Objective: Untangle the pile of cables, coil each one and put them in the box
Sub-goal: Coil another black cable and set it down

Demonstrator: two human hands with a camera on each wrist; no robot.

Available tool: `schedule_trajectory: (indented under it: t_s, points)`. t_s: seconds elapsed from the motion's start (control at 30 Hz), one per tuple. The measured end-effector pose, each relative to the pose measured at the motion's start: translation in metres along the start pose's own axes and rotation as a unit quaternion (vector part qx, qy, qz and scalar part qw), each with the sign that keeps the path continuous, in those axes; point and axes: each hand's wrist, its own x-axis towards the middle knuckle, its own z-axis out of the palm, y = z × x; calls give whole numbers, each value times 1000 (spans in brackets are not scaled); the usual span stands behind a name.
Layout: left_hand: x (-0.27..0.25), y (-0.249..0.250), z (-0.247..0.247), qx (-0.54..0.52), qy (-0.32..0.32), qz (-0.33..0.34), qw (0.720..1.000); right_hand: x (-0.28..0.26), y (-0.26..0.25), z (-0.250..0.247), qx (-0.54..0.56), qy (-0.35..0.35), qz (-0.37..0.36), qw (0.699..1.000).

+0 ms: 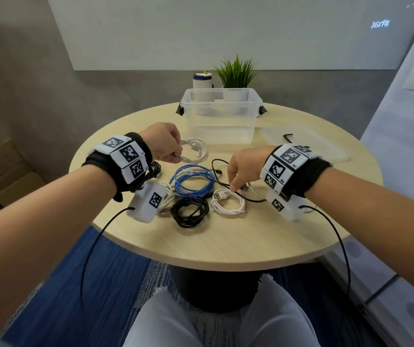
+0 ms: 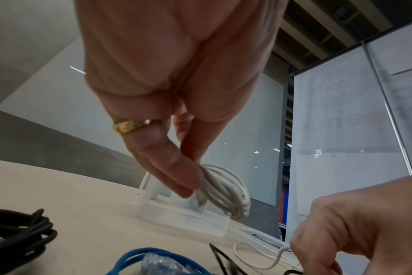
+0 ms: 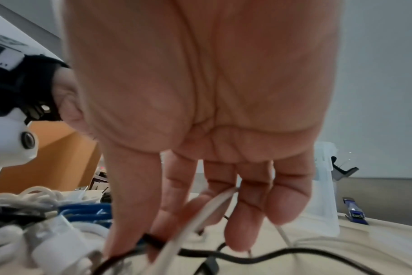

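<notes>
My left hand [image 1: 167, 146] pinches a coiled white cable [image 1: 194, 152] [image 2: 226, 189] just above the round table, in front of the clear plastic box [image 1: 219, 116]. My right hand [image 1: 242, 169] reaches down into loose cables; its fingers [image 3: 167, 219] curl round a thin white cable [image 3: 200, 217] beside a thin black cable [image 1: 226, 182] [image 3: 247, 255]. On the table lie a blue coil [image 1: 193, 181], a black coil [image 1: 189, 211] and a white USB coil [image 1: 228, 202].
The box's clear lid [image 1: 308, 146] lies at the right with a black hex key [image 1: 288, 137] on it. A white bottle [image 1: 202, 90] and a potted plant [image 1: 237, 72] stand behind the box. The table's near edge [image 1: 213, 256] is close to my knees.
</notes>
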Motion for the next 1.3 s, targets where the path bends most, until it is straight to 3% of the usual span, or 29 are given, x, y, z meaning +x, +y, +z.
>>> schedule_trajectory:
  t_s: [0.1,0.3,0.5,0.77,0.87,0.93,1.0,1.07,1.17,1.3]
  points:
    - [8,1,2,11,-19,-24,999,5,2,-5,-7,19,7,1000]
    - [30,-8,2,-1,-12,-14,1000,15,11,-22,18,171,94,981]
    - [47,-17,-3,22,-24,-37,999,23,25,-36,220,243,61,943]
    - [50,-12,5,205,-73,-62,974,28,37,-46,357,310,18,881]
    - [41,2,8,321,-51,-7,946,27,44,-48,370,325,3,870]
    - [38,12,12,262,-42,66,962,25,46,-47,375,332,-11,865]
    - [34,19,19,79,-68,130,986,24,48,-46,375,346,-24,860]
    - [30,27,25,-32,-76,195,977,21,49,-46,391,354,-32,849]
    - [23,38,32,-79,-71,252,962,18,50,-44,431,334,-45,837]
    - [16,46,35,-190,-65,263,943,18,47,-32,371,291,-41,881]
